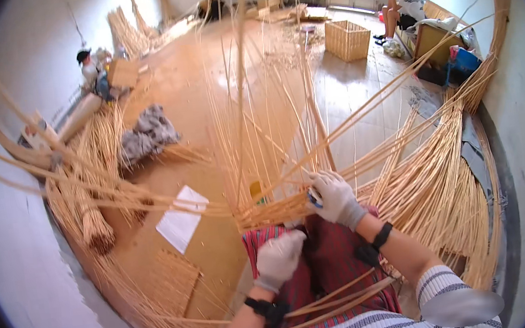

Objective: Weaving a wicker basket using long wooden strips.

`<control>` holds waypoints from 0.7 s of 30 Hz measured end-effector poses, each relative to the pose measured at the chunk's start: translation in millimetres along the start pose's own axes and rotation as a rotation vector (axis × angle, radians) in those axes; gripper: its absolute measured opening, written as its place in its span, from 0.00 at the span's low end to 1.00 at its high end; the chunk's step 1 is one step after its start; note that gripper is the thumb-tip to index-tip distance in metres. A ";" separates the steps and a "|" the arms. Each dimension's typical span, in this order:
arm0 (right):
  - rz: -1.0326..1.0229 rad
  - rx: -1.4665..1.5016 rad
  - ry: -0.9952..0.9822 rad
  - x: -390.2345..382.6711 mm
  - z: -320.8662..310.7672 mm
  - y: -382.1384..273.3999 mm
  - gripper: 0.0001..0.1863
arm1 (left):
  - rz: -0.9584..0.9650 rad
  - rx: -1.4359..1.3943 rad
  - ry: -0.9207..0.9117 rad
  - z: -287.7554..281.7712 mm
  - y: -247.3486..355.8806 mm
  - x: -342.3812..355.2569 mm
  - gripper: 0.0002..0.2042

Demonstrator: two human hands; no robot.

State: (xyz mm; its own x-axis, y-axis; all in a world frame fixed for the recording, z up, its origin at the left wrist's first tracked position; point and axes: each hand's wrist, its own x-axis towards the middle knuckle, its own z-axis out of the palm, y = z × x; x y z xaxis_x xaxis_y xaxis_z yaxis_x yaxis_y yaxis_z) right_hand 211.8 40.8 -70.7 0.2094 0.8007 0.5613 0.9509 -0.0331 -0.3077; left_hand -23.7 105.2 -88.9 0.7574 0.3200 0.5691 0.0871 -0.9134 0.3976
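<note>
In front of my lap is an unfinished wicker basket (269, 214), with a low woven band and long pale rods standing up and fanning out to both sides. My right hand (336, 199), in a white glove, is closed at the band's right end, around a small blue object (313, 198) whose kind I cannot make out. My left hand (279, 258), also gloved, is curled closed just below the band, above the red striped cloth (262, 237) on my lap. Whatever its fingers may hold is hidden. Several loose rods (344, 298) cross my lap under my forearms.
Bundled rods (438, 208) spread along my right, with more bundles (96, 224) at left. A white sheet (182, 218) and grey cloth (148, 133) lie on the floor. Farther off are a woven box (348, 41) and seated people (410, 5) along the walls.
</note>
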 end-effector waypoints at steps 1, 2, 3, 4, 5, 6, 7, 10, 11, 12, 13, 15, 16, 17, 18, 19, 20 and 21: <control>0.044 0.038 0.063 -8.5 -7.6 -0.2 0.24 | 0.081 0.118 -0.122 -1.4 4.9 -3.1 0.08; 0.076 0.093 0.118 -14.9 -12.6 -9.1 0.22 | 0.064 0.148 -0.131 2.5 7.1 -7.7 0.09; 0.076 0.094 0.133 -23.3 -19.7 -14.8 0.22 | 0.066 0.195 -0.133 0.3 12.4 -6.6 0.10; 0.250 0.157 -0.034 -32.8 -29.6 -20.6 0.20 | 0.054 0.177 -0.111 0.4 13.5 -7.0 0.10; 0.427 0.216 -0.198 -39.1 -35.3 -20.6 0.19 | 0.048 0.155 -0.090 2.1 12.4 -4.4 0.10; 0.430 0.212 -0.187 -44.7 -33.2 -15.2 0.19 | 0.060 0.154 -0.089 4.5 11.4 -3.8 0.10; 0.388 0.232 -0.103 -46.5 -30.2 -12.5 0.18 | 0.065 0.146 -0.085 4.1 10.1 -3.5 0.10; 0.388 0.229 -0.056 -41.3 -25.8 -7.0 0.17 | 0.059 0.169 -0.139 0.6 8.8 0.7 0.10; 0.424 0.206 -0.098 -38.2 -25.3 -7.5 0.17 | 0.042 0.202 -0.190 -1.0 8.1 1.7 0.10; 0.430 0.209 -0.095 -39.4 -23.9 -7.9 0.17 | 0.046 0.203 -0.195 0.3 7.1 1.3 0.10; 0.407 0.204 -0.086 -40.5 -23.7 -7.9 0.17 | 0.058 0.183 -0.144 3.0 8.0 0.8 0.10; 0.384 0.202 -0.076 -38.1 -23.8 -7.3 0.17 | 0.069 0.165 -0.093 3.2 7.5 2.8 0.11; 0.407 0.218 -0.077 -38.2 -23.6 -6.4 0.17 | 0.066 0.178 -0.108 4.2 7.3 2.8 0.11; 0.429 0.233 -0.078 -38.8 -23.4 -5.9 0.17 | 0.064 0.192 -0.122 5.0 7.4 2.4 0.11; 0.435 0.232 -0.083 -40.2 -23.1 -5.9 0.17 | 0.061 0.186 -0.126 5.6 8.5 1.7 0.11; 0.443 0.212 -0.110 -38.0 -23.3 -5.4 0.17 | 0.063 0.199 -0.136 4.6 9.1 4.0 0.10; 0.450 0.190 -0.137 -36.0 -23.7 -5.1 0.16 | 0.066 0.212 -0.145 3.9 9.4 5.9 0.10; 0.447 0.189 -0.133 -36.5 -24.0 -5.8 0.16 | 0.069 0.215 -0.141 3.9 9.4 5.1 0.10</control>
State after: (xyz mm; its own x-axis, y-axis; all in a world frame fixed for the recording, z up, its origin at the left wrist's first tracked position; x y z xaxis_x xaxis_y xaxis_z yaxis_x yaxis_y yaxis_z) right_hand 204.0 -2.5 -71.0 0.5441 0.8027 0.2442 0.7147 -0.2909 -0.6361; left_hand -16.5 97.2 -85.0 0.8477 0.2308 0.4776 0.1562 -0.9691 0.1911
